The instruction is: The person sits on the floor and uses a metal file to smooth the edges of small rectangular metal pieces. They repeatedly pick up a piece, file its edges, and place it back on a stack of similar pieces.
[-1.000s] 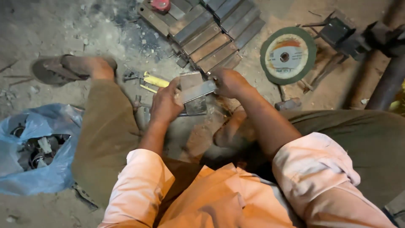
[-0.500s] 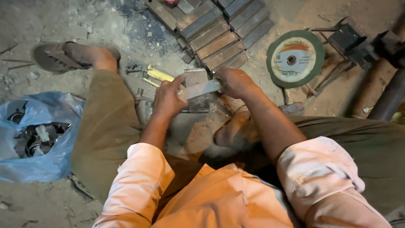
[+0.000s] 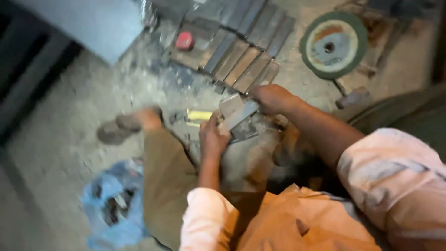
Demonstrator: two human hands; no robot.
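Both hands on one flat metal piece over the lap, left hand fingers clamped on the near end, right hand closed over the far end, probably to steady it; cutting disc at 1 o'clock, blue bag at 8 o'clock on the floor.

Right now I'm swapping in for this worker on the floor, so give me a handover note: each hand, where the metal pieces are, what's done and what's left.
Left hand: holds the near end of a flat grey metal piece, above the lap.
Right hand: grips the far end of the same piece.
Row of flat metal bars lies side by side on the floor ahead; cutting disc to their right; red cap to their left; yellow-handled tool by the left hand; blue bag of scrap at the left.
Done: bars laid out in a row.
Left: the piece in hand is not yet set down. The picture is blurred; finer detail unclear.
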